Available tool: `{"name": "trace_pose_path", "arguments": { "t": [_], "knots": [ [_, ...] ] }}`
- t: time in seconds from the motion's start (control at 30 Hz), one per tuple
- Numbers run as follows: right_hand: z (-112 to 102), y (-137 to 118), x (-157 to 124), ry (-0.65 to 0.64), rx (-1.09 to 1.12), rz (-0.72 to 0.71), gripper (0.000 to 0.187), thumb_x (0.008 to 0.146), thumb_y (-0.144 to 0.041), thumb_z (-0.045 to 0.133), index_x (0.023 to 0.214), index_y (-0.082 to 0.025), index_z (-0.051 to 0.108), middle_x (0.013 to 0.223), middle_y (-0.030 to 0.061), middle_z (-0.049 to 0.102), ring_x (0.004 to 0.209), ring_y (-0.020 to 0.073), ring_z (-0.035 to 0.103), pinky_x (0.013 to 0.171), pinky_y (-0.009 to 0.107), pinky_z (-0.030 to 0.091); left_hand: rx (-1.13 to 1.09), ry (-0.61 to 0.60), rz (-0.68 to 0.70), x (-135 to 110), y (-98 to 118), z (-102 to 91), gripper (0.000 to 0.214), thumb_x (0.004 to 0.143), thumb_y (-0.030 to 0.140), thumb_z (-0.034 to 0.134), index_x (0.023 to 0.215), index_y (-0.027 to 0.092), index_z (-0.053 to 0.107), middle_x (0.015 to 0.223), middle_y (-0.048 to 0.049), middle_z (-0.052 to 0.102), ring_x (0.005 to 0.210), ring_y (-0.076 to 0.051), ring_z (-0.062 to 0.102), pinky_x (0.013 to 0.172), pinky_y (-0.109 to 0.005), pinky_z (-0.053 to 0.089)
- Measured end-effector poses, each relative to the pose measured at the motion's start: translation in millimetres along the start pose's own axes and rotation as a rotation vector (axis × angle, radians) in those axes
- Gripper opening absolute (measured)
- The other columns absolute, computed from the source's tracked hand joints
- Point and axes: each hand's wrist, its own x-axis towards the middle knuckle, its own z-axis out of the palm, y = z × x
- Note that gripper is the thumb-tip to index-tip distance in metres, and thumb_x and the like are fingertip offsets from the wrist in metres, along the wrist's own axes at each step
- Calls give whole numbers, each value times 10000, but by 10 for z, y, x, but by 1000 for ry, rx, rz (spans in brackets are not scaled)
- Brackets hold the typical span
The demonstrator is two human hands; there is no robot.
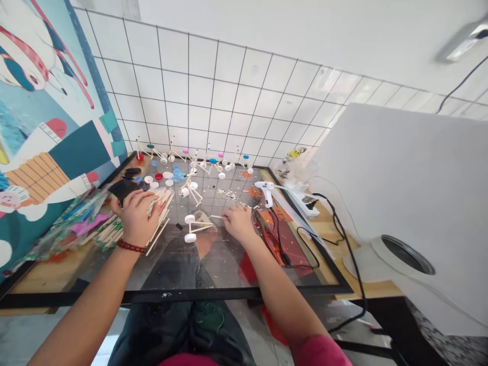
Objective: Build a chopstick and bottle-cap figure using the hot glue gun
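Observation:
My left hand lies on a heap of wooden sticks on the glass table, fingers curled over them; a red bead bracelet is on that wrist. My right hand rests on the glass with fingers pinched on the end of a thin stick. That stick belongs to a small stick frame with two white bottle-cap wheels lying between my hands.
A white glue gun stands right of my right hand, its black cord looping to a power strip. Loose coloured bottle caps and several finished stick-and-cap models line the far edge. Plastic packets lie left.

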Motion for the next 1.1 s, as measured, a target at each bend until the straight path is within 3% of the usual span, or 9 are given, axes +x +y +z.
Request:
{"name": "trace_pose_path", "arguments": {
  "t": [0.1,0.23,0.33,0.47,0.6,0.77,0.9,1.1],
  "knots": [
    [-51,-30,12,20,3,2,199,1017,-205,589,993,-213,786,1143,103,811,1154,282,646,995,426,332,35,80,94,-49,94,-45,102,940,292,693,890,257,774,996,-92,813,1107,-332,702,1098,-565,454],
    [-98,-95,-2,117,26,-31,241,1065,-215,505,1111,-220,742,1150,97,812,1120,264,645,1010,419,305,-106,-13,205,-53,378,4,132,963,233,665,912,248,785,907,-63,815,918,-257,729,916,-432,569],
    [-72,-80,3,112,-53,-5,257,1063,-204,495,1110,-192,747,1127,138,812,1107,286,639,970,421,303,-141,-57,216,31,513,129,145,963,228,660,903,245,791,915,-58,823,940,-254,741,933,-428,577],
    [-9,-8,25,24,-158,18,234,1038,-212,547,1030,-190,780,1146,141,799,1122,299,623,938,417,313,-128,66,174,154,396,249,127,933,253,695,852,241,791,907,-65,825,913,-259,752,906,-431,579],
    [14,-54,46,29,-87,-14,250,1049,-232,565,1107,-238,808,1207,112,782,1156,285,604,946,415,304,-108,186,127,127,184,187,107,919,249,718,836,236,785,876,-74,815,884,-260,749,886,-433,569],
    [51,-235,104,-44,8,-136,261,1053,-241,595,1088,-314,843,1160,55,790,1171,264,587,982,414,286,-93,161,85,52,186,78,126,928,277,701,827,244,769,873,-77,807,918,-269,748,924,-457,556],
    [89,-286,197,-104,-79,-207,257,1043,-223,587,1050,-286,836,1126,59,798,1164,269,587,959,407,285,-61,130,105,43,234,104,147,927,303,702,805,249,763,859,-82,812,931,-278,747,994,-486,527],
    [-41,-320,267,-102,-146,-274,174,981,-189,596,1040,-181,760,1124,111,770,1101,283,580,913,389,305,-60,114,-15,42,170,104,193,932,335,666,779,252,749,883,-87,819,950,-291,749,1069,-525,492]
  ]
}}
